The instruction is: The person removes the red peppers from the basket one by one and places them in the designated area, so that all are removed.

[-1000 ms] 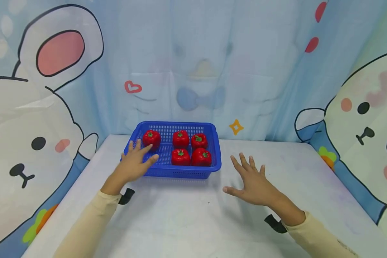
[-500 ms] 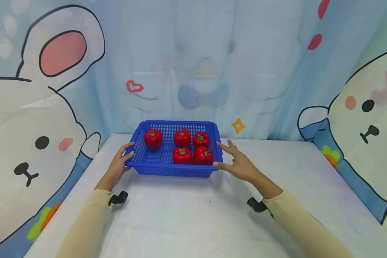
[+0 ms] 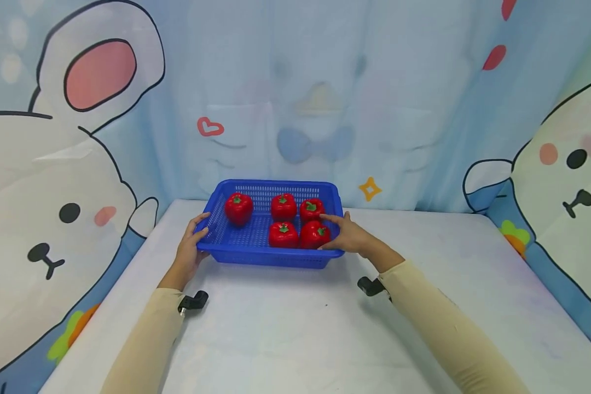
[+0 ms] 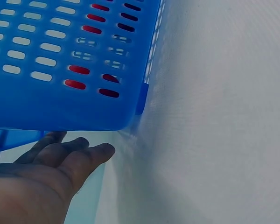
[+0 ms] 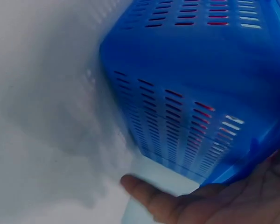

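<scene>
Your bare left hand (image 3: 188, 253) and bare right hand (image 3: 351, 235), fingers partly spread, hold the blue rectangular plastic basket (image 3: 271, 256) at opposite ends, over the white table (image 3: 285, 328). Inside it, five glossy red bell peppers (image 3: 238, 210) may roll if you raise the ends unequally.

Camera positions, three views

The head view faces forward and down from well back, over the worktop (image 3: 276, 339) and whole basket (image 3: 271, 257). The wrist views look close-up at its outer walls, past the left hand (image 4: 44, 184) and the right hand (image 5: 224, 204). Both share basket and worktop with the head view.
</scene>
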`<state>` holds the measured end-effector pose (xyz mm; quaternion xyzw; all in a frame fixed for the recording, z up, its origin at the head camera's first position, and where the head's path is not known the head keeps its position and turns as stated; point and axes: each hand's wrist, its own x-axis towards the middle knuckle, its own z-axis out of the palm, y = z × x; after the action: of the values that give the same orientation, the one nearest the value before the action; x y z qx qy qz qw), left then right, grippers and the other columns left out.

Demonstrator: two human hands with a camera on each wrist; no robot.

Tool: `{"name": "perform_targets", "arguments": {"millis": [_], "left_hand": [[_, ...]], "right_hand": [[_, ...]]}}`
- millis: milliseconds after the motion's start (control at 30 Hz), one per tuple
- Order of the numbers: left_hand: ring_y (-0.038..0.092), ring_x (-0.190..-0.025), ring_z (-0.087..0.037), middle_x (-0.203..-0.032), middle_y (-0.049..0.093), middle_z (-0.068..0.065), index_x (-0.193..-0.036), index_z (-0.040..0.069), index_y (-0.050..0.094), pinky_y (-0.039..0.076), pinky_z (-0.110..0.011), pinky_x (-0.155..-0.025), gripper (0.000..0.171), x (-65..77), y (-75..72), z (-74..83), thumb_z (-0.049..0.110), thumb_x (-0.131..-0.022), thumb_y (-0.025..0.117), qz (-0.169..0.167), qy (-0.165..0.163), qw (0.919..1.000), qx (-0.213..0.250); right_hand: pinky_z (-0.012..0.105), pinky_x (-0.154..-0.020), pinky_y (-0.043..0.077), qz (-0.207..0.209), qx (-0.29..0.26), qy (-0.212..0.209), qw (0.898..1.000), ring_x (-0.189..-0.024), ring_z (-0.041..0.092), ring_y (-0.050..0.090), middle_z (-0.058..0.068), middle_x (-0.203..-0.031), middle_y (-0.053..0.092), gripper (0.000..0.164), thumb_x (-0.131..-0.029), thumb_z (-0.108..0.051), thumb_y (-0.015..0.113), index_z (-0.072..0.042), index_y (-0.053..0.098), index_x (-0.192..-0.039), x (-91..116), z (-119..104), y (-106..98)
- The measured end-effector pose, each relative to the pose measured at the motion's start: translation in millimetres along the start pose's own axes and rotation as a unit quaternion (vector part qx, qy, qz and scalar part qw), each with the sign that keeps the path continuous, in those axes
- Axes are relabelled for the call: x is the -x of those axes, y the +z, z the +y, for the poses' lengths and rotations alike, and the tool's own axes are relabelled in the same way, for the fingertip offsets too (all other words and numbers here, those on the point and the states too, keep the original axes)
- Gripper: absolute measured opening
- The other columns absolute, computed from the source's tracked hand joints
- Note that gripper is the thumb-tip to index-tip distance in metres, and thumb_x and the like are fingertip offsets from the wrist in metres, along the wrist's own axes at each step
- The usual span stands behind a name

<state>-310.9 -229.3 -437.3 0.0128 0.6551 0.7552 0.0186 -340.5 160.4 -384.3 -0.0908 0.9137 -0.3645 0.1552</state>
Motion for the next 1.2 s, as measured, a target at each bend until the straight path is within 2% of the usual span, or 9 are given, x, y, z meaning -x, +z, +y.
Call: {"name": "perform_targets", "arguments": {"millis": [100,300,400,633,800,867,1067,1200], "left_hand": [[0.024,-0.147,-0.037,-0.165,0.012,-0.006,-0.150,0.028,0.030,0.024,-0.058,-0.117,0.045,-1.0,2.6,1.0,0.023,-0.106,0.035,0.001,0.000,1.0000,0.005],[0.022,-0.148,-0.037,-0.166,0.009,-0.005,-0.151,0.028,0.029,0.023,-0.059,-0.117,0.046,-3.3,1.6,1.2,0.022,-0.106,0.035,0.005,0.000,1.0000,0.001],[0.021,-0.149,-0.037,-0.166,0.008,-0.005,-0.151,0.029,0.029,0.023,-0.059,-0.117,0.047,-3.8,1.1,1.5,0.022,-0.106,0.035,0.004,0.000,1.0000,-0.006],[0.022,-0.148,-0.037,-0.166,0.009,-0.004,-0.151,0.031,0.030,0.024,-0.059,-0.117,0.047,-3.1,0.7,1.3,0.022,-0.105,0.035,0.009,-0.008,0.9999,-0.011],[0.024,-0.147,-0.037,-0.166,0.009,-0.005,-0.152,0.030,0.029,0.025,-0.059,-0.117,0.047,-1.8,1.0,0.7,0.022,-0.106,0.035,0.009,-0.011,0.9999,-0.009],[0.024,-0.147,-0.037,-0.166,0.010,-0.005,-0.152,0.030,0.028,0.025,-0.059,-0.117,0.047,-1.6,1.2,0.5,0.022,-0.106,0.035,0.009,-0.012,0.9998,-0.010],[0.021,-0.149,-0.039,-0.166,0.007,-0.005,-0.153,0.029,0.027,0.023,-0.060,-0.117,0.048,-1.5,0.7,1.1,0.022,-0.106,0.034,0.006,-0.016,0.9997,-0.018],[0.020,-0.149,-0.039,-0.166,0.007,-0.005,-0.153,0.029,0.027,0.023,-0.061,-0.117,0.048,-1.8,0.6,2.5,0.022,-0.106,0.034,0.006,-0.017,0.9996,-0.022]], "right_hand": [[0.072,-0.107,0.026,0.013,0.042,0.017,0.999,-0.146,0.057,0.001,0.030,-0.161,-0.008,0.087,-0.081,-0.023,0.079,-0.018,0.032,-0.154,-2.4,-2.8,-1.3],[0.073,-0.109,0.021,0.029,0.124,0.015,0.992,-0.145,0.058,0.007,0.032,-0.156,0.025,0.077,-0.080,-0.026,0.079,-0.011,0.044,-0.147,-6.3,-9.4,-2.7],[0.072,-0.109,0.021,0.032,0.129,0.017,0.991,-0.145,0.058,0.009,0.032,-0.155,0.028,0.074,-0.080,-0.027,0.079,-0.009,0.047,-0.144,-6.9,-11.0,-3.3],[0.070,-0.105,0.031,0.068,0.108,0.011,0.992,-0.145,0.058,0.008,0.033,-0.161,0.002,0.078,-0.078,-0.031,0.082,-0.012,0.045,-0.145,-4.5,-8.9,-0.4],[0.071,-0.106,0.028,0.122,0.106,-0.015,0.987,-0.147,0.054,0.002,0.027,-0.163,-0.002,0.079,-0.079,-0.035,0.080,-0.010,0.044,-0.145,0.3,-7.8,3.6],[0.069,-0.108,0.027,0.144,0.098,-0.027,0.984,-0.149,0.051,0.003,0.024,-0.164,0.003,0.080,-0.080,-0.036,0.080,-0.008,0.043,-0.145,2.0,-6.9,4.7],[0.055,-0.109,0.038,0.204,0.012,-0.067,0.977,-0.143,0.039,0.037,0.019,-0.154,0.040,0.081,-0.082,-0.031,0.079,-0.005,0.038,-0.146,7.9,-6.3,5.0],[0.052,-0.110,0.039,0.244,-0.040,-0.097,0.964,-0.141,0.037,0.042,0.018,-0.151,0.045,0.079,-0.083,-0.025,0.079,-0.005,0.036,-0.147,10.1,-6.6,2.6]]}}
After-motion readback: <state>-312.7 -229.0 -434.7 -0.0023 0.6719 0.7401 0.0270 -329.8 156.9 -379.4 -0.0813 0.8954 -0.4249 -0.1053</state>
